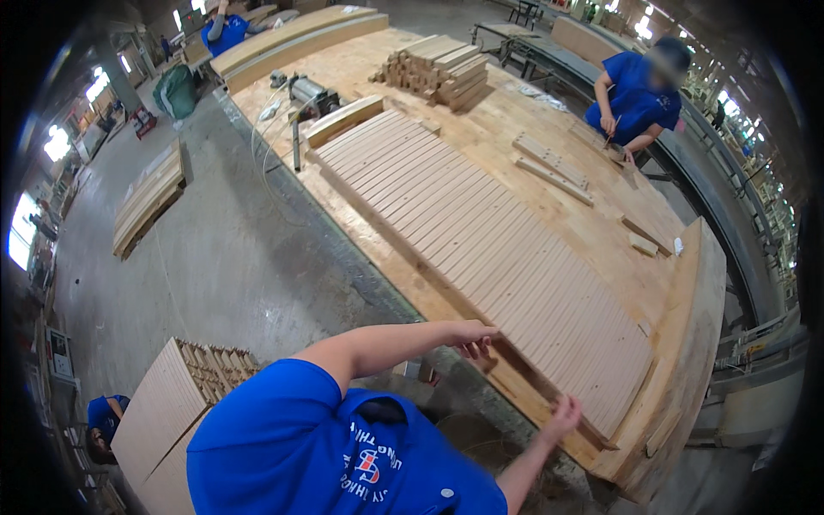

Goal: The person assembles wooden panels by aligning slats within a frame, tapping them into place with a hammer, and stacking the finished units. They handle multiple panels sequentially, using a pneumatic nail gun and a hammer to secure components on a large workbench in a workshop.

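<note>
The row of wooden slats [489, 249] is laid edge to edge on the long plywood counter [601, 249], running away from the fingers toward a stack of short blocks [438, 69] at the far end. The left hand [470, 336] is seen with its fingers spread and pressed flat against the near edge of the row, nothing being gripped. The right hand [562, 414] is held at the nearer end slat, its fingers partly curled against the edge; whether anything is pinched there cannot be told. Beyond the fingers, well apart, a power tool [309, 93] with its loose hose is lying on the counter, and a few loose strips [549, 163] are left beside the row. A second person in blue [635, 94] is bent over the far side. It is judged that an uneven push from the two hands could skew the end slats or open gaps, and that a fingertip could be nipped between slat and counter edge.
</note>
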Demonstrator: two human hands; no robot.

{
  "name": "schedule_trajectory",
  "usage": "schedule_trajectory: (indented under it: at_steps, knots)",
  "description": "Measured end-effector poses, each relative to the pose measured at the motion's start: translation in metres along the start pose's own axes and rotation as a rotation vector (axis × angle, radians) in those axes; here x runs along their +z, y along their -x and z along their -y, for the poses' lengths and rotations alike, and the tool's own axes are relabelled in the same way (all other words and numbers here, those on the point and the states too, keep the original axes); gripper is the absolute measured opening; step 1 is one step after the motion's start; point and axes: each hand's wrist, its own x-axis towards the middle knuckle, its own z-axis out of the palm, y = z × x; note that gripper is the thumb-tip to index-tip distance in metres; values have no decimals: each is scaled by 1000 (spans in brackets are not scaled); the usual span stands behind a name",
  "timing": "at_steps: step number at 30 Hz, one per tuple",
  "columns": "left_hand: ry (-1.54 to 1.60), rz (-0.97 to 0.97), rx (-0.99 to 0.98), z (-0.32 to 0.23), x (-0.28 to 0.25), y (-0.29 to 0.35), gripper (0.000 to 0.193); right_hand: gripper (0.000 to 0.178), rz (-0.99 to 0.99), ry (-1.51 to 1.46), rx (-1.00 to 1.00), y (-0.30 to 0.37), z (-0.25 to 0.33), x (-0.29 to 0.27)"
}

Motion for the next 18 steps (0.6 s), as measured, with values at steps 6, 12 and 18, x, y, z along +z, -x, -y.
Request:
schedule_trajectory:
  at_steps: [6,12,18]
  knots:
    - [-68,118,165,76,-83,111,35,18,264,-414,331,95,36,154]
    - [-22,-403,124,216,-234,272,28,42,68,-648,652,111,41,230]
    - [470,-835,61,255,-304,378,21,66,-307,-842,787,65,41,289]
